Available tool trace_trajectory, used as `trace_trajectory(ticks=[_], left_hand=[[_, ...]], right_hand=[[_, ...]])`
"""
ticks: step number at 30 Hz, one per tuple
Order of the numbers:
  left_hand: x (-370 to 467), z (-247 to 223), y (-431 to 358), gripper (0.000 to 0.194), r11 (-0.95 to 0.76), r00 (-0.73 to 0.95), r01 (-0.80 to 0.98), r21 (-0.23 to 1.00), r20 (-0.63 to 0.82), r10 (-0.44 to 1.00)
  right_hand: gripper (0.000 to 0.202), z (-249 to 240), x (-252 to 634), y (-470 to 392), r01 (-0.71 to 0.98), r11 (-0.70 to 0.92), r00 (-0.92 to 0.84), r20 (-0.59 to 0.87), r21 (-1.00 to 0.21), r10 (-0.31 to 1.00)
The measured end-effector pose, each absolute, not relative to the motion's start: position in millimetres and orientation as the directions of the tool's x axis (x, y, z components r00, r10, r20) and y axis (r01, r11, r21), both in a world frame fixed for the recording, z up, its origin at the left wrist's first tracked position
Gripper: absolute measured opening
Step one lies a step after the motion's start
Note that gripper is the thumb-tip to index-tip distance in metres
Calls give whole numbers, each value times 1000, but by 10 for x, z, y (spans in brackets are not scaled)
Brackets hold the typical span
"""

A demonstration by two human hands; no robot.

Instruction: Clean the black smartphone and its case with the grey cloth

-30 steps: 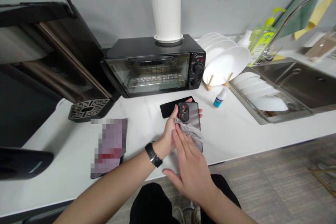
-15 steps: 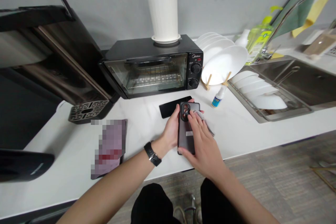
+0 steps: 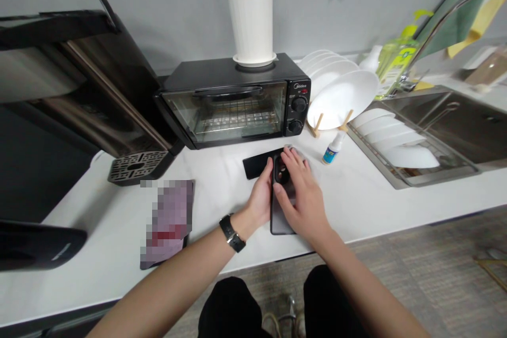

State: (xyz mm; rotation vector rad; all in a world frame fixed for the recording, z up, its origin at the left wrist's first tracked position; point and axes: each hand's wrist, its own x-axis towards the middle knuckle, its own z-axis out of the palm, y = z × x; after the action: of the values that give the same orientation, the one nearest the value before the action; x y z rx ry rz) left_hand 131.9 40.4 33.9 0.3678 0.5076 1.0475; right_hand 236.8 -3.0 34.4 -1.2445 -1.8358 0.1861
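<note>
A dark smartphone (image 3: 282, 222) lies back up, its round camera block partly covered. My left hand (image 3: 259, 198) grips its left edge, thumb beside the camera. Across the phone's upper right spreads my right hand (image 3: 304, 198), fingers close together near the top edge. A grey cloth (image 3: 302, 152) shows only in a blurred sliver by the right fingertips; the hand hides the remainder. Behind the phone is a flat black slab (image 3: 255, 166), partly covered. A small white spray bottle (image 3: 331, 149) with a blue label stands to the right.
A toaster oven (image 3: 237, 108) backs the counter, with a white cup (image 3: 253, 24) of chopsticks on top. Plates (image 3: 343, 97) stand in a rack beside the sink (image 3: 455, 121). At left are a black dispenser (image 3: 138, 163) and a tablet-like item (image 3: 170, 222), its face pixelated.
My right hand has slid up towards the phone's top edge, its thumb moving from the lower end to below the camera. Less cloth shows. My left hand keeps its hold.
</note>
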Motion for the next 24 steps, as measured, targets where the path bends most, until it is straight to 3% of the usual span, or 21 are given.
trace_trajectory(ticks=[5, 14, 18, 20, 24], left_hand=[[1307, 321, 428, 50, 518, 448, -718, 465, -261, 855], [1221, 457, 422, 54, 501, 478, -660, 560, -201, 855], [1219, 443, 444, 54, 464, 434, -677, 571, -199, 878], [1226, 428, 450, 55, 437, 421, -686, 581, -172, 890], [1235, 407, 454, 55, 440, 427, -689, 576, -168, 888]], right_hand=[[76, 288, 2367, -150, 740, 523, -299, 489, -424, 819], [72, 270, 2450, -460, 555, 659, -478, 454, -507, 752], [57, 245, 2482, -659, 502, 615, -466, 408, -608, 785], [50, 204, 2508, -750, 477, 604, -395, 458, -638, 796], [56, 97, 2550, -859, 661, 559, -256, 551, -500, 795]])
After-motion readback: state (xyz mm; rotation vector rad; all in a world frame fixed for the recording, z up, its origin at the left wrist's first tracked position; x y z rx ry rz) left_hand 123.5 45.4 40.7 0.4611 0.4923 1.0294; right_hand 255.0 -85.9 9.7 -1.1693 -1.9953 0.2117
